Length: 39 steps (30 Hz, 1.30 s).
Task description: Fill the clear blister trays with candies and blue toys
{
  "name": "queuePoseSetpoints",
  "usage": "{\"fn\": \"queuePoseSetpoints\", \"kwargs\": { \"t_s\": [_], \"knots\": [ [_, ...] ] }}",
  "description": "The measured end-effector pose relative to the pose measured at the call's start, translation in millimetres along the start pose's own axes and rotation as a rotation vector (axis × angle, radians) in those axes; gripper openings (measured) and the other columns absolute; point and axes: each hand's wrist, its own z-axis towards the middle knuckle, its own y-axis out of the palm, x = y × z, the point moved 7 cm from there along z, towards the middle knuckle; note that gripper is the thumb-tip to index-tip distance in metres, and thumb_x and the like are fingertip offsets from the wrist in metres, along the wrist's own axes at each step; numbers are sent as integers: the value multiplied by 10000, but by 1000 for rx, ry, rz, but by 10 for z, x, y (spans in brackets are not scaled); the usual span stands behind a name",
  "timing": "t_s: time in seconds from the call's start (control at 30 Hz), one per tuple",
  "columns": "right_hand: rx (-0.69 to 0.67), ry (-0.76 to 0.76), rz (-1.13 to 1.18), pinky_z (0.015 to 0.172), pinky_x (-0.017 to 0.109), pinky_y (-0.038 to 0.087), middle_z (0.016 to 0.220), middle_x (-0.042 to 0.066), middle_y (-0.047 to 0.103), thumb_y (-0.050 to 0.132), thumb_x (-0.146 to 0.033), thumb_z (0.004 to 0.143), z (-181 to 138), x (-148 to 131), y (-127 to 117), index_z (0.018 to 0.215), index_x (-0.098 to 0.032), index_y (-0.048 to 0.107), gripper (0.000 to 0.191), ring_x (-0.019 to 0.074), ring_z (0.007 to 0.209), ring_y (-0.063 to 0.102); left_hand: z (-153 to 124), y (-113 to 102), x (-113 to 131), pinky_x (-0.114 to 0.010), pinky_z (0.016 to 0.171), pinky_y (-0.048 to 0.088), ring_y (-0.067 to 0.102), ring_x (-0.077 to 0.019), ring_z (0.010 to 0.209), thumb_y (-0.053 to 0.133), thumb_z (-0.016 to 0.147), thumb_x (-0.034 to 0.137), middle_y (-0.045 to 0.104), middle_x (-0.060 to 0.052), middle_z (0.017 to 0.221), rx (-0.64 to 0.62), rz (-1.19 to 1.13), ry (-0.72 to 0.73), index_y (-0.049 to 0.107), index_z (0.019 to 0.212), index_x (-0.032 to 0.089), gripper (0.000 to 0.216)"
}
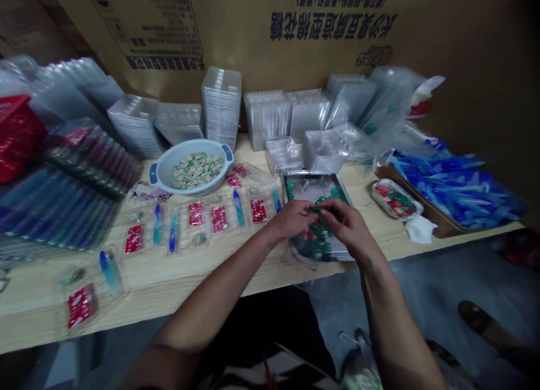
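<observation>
My left hand and my right hand meet above a metal tray on a pale wooden table. A heap of small green plastic pieces fills the near part of the tray. My right fingertips pinch a green piece at the tray's middle. My left fingers touch the same spot, but they partly hide it, so I cannot tell whether that hand grips anything.
Left of the tray lie clear packets with red sachets and blue pieces. A grey-blue bowl holds mixed pieces. Stacks of clear plastic trays stand behind. At right are a foil tray and blue plastic pieces.
</observation>
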Motion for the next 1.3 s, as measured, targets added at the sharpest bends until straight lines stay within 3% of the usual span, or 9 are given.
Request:
{"fn": "queuePoseSetpoints", "kwargs": {
  "t_s": [0.17,0.27,0.37,0.43,0.5,0.67,0.87,1.07,1.3],
  "knots": [
    [81,112,266,632,306,449,797,18,627,732,-458,748,39,126,-156,897,-212,651,298,164,679,557,56,49,-50,-193,430,415,636,-130,464,586,906,195,691,-34,656,-29,6,-28,658,801,144,137],
    [107,98,357,581,327,454,752,14,571,661,-500,799,87,168,-447,852,-236,612,273,166,619,520,19,-67,-110,-192,432,400,621,-125,445,576,902,186,674,-25,604,7,21,-72,626,736,151,177],
    [205,66,318,551,306,444,741,2,568,681,-491,795,99,146,-741,935,-255,643,277,163,617,525,1,-179,-180,-190,433,387,611,-122,435,637,864,208,703,-29,624,36,23,-118,658,821,161,67],
    [246,76,269,517,273,404,717,-8,578,725,-461,773,73,103,-771,979,-249,674,301,145,592,508,17,-189,-207,-198,430,388,614,-135,442,654,851,226,721,-37,637,21,24,-135,676,943,164,113],
    [232,74,211,494,253,360,669,-19,564,726,-452,786,30,32,-654,966,-228,700,289,128,564,476,47,-180,-218,-205,425,390,611,-146,435,632,869,248,718,-41,613,24,44,-144,675,982,157,151],
    [141,8,20,543,261,367,657,-25,544,627,-450,874,-117,-76,-266,1091,-199,706,342,138,604,487,60,-216,-158,-200,397,369,587,-140,381,570,919,287,668,-35,525,81,141,-104,637,745,158,227],
    [132,-118,-240,630,298,442,810,15,602,562,-365,913,-189,-199,-80,1062,-219,666,233,169,700,554,-149,-335,-11,-190,441,411,629,-130,455,534,944,272,711,-25,646,215,32,4,691,1031,166,208],
    [166,-248,-343,729,326,474,938,55,625,498,-297,939,-169,-452,160,1075,-212,639,214,193,817,599,-420,-289,45,-277,630,570,715,-182,727,533,949,250,745,-60,860,323,-144,63,685,1054,196,192],
    [116,-285,-453,695,319,485,930,67,646,494,-260,933,-231,-519,410,1068,-209,581,168,197,771,620,-593,-312,48,-293,653,572,726,-201,764,505,971,251,748,-59,887,423,-122,142,682,1111,214,228]
  ]
}}
